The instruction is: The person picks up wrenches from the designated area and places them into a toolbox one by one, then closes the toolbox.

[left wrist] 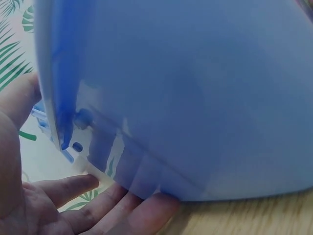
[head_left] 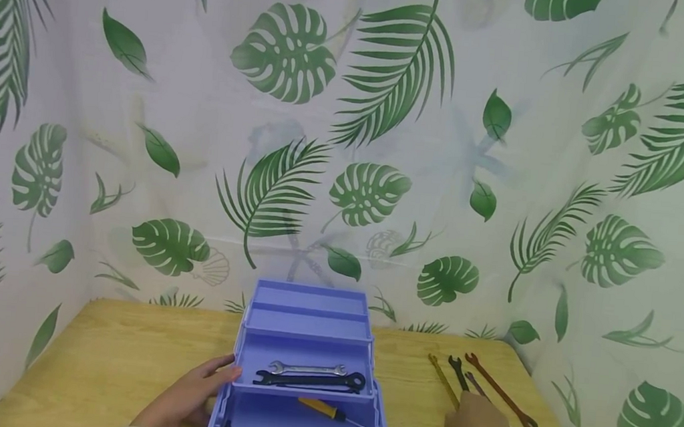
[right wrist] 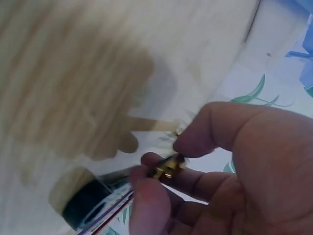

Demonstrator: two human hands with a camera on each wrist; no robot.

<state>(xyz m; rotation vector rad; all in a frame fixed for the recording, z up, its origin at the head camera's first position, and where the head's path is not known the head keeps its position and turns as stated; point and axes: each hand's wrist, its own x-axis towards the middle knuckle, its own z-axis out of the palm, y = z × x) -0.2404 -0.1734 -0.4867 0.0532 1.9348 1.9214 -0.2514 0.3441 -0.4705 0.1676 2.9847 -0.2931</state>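
Low over a wooden table (head_left: 146,332), a person's right hand (head_left: 478,422) pinches the near part of a gold wrench (head_left: 444,382), to the right of an open blue toolbox (head_left: 309,323). The left hand (head_left: 190,394), thumb and fingers apart, touches the toolbox's side. A black wrench (head_left: 458,371) lies close beside the pinching fingers and could be dragged along if they sweep wide; a loose pinch could let the gold wrench swing or drop. Too hard a push from the left might slide the toolbox.

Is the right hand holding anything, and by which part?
Yes, the right hand pinches the golden wrench near the end closest to the person.
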